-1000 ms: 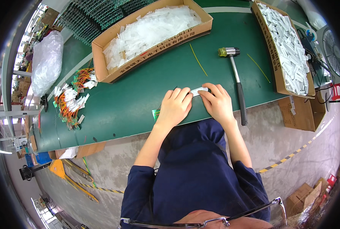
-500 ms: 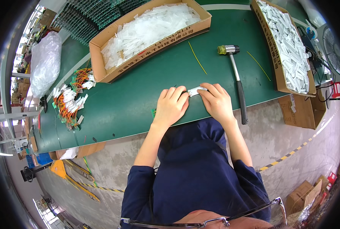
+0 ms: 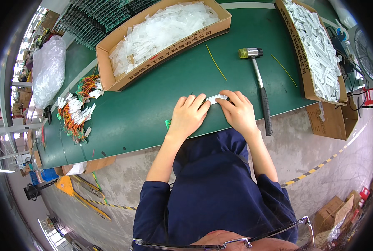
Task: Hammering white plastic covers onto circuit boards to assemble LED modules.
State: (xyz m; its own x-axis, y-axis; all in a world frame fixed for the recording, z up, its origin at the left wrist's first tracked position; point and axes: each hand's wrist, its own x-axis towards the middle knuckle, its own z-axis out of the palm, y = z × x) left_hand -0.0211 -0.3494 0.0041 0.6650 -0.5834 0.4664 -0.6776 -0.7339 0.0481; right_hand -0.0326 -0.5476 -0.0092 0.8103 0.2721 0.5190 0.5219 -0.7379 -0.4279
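Between my two hands, over the green table, is a small white rectangular plastic casing [image 3: 216, 98]. My left hand [image 3: 187, 113] is closed at its left end, with thumb and fingertips drawn together there. At the other end my right hand [image 3: 239, 112] pinches the casing, its fingers lying over the top. What sits under the left fingertips is hidden. A bit of green circuit board [image 3: 168, 123] peeks out beside my left wrist. Right of my right hand lies a hammer [image 3: 259, 79] with a yellow-and-black head and a dark grip.
A carton of clear plastic strips [image 3: 163, 63] stands at the back; another, holding white casings [image 3: 300, 54], is at the right. Wired boards with white pieces [image 3: 78, 111] are heaped at the left. Two thin yellow strips, one nearer the middle [image 3: 215, 62], lie on the table [image 3: 132, 108].
The fingers of my left hand have shifted slightly at the casing's end, and the casing has tilted a little. My right hand stays nearly still.
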